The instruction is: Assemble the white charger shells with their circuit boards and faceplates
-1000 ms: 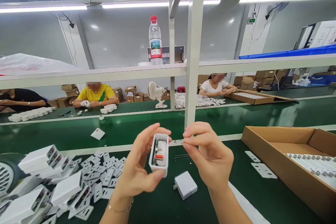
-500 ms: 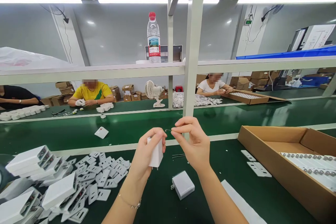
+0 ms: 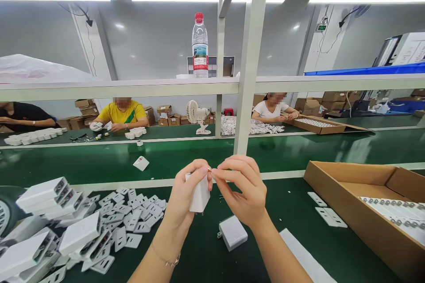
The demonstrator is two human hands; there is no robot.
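My left hand [image 3: 187, 188] is wrapped round a white plug-in power adapter [image 3: 200, 195], held upright with its prongs pointing down. My right hand [image 3: 244, 185] pinches at the left fingertips, beside the adapter's top edge. The thin wire-like piece [image 3: 209, 170] in that pinch is mostly hidden by the fingers. On the green work surface below lies another white adapter [image 3: 233, 232], its prongs facing left. Thin pins partly show behind my right hand. A pile of flat white plates [image 3: 133, 216] with slots spreads to the left of my left hand.
Hollow white housings [image 3: 79, 232] are stacked at the left. An open cardboard box [image 3: 345, 212] with rows of white parts stands at the right, with loose plates [image 3: 332, 217] and a white sheet [image 3: 305, 254] near it. A post [image 3: 251, 62] rises ahead. Co-workers sit beyond the green belt [image 3: 186, 154].
My right hand has moved left and closed the gap to my left fingertips, bringing the thin piece to the adapter's top edge. The view has shifted slightly left.
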